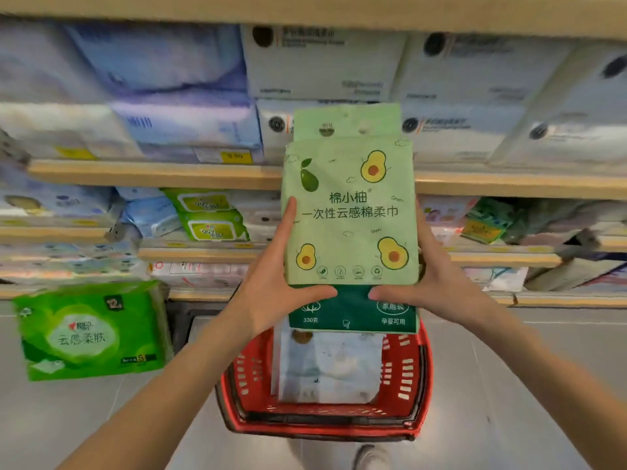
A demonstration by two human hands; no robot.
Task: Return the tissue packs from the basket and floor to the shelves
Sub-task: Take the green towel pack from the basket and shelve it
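I hold a light green tissue pack printed with avocados upright in front of the shelves, above the red basket. My left hand grips its left edge and my right hand its right edge, thumbs across the dark green lower band. A white tissue pack lies inside the basket. A bright green tissue pack stands on the floor at the left, against the lowest shelf.
Wooden shelves filled with blue, white and green tissue packs span the whole view. Large white packs fill the upper row behind the held pack. Grey floor surrounds the basket. A shoe shows at the bottom edge.
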